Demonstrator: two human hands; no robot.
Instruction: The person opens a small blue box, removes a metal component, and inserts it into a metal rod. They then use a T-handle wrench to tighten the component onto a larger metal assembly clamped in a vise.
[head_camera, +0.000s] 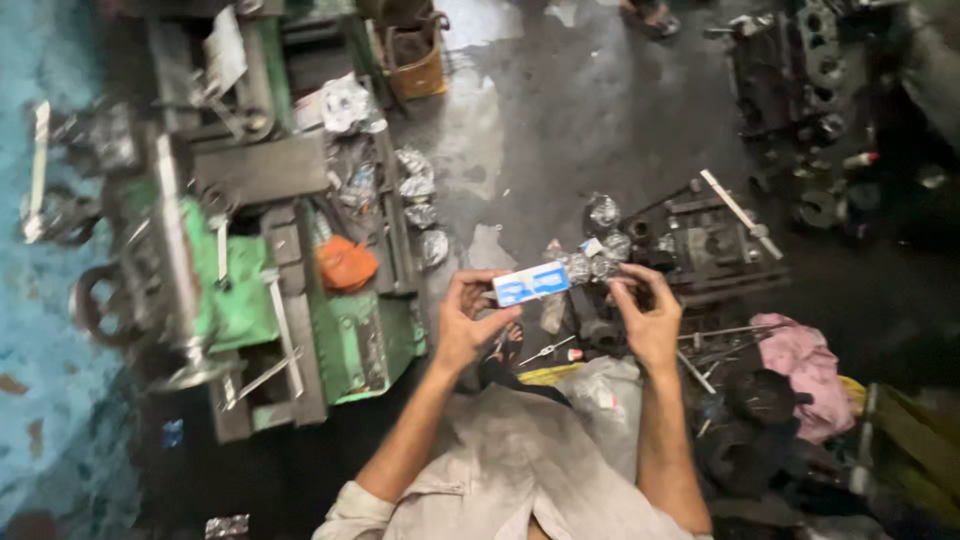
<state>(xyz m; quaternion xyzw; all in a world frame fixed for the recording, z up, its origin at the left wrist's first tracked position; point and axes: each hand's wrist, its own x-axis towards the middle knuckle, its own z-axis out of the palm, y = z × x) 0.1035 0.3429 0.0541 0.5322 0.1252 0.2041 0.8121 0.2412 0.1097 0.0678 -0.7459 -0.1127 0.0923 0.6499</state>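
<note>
Off to the left of the hands stands a big green machine, greasy and cluttered, with an orange rag lying on its bed and several crumpled foil wrappers scattered along its near edge. Beyond the hands the dark, wet floor stretches away, and just past the right hand sits a black metal block with a pale ruler-like strip across it. Lower down to the right of the right hand lies a pink cloth among loose metal rods and parts.

Between the two hands, held up over the floor, is a small blue and white box. The left hand pinches its left end, thumb underneath and fingers curled over the top. The right hand closes its fingertips on a foil-wrapped piece that sits at the box's right end, touching it. Directly below the hands, near the person's lap, lies a light plastic bag.
</note>
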